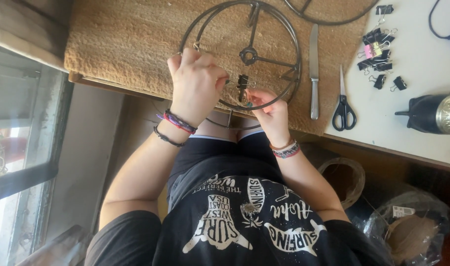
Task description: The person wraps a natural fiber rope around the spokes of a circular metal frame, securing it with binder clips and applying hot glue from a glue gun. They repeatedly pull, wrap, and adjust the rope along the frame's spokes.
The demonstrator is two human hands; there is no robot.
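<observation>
Dark metal wire frame (244, 54), round with spokes to a small hub, lies flat on a woven jute mat (131, 39), its near arc overhanging the table's front edge so both hands reach the rim from below. Left hand (195, 83) curled, fingers pressed together over the left rim beside a patch of twine wrapping. Right hand (269, 106) pinches at a black binder clip (242, 83) clamped on the near rim, seemingly holding something in place. Table knife (313, 69) and black scissors (343, 106) lie at the mat's right edge; spare binder clips (380, 51) are scattered on the white table (422, 59), within reach.
</observation>
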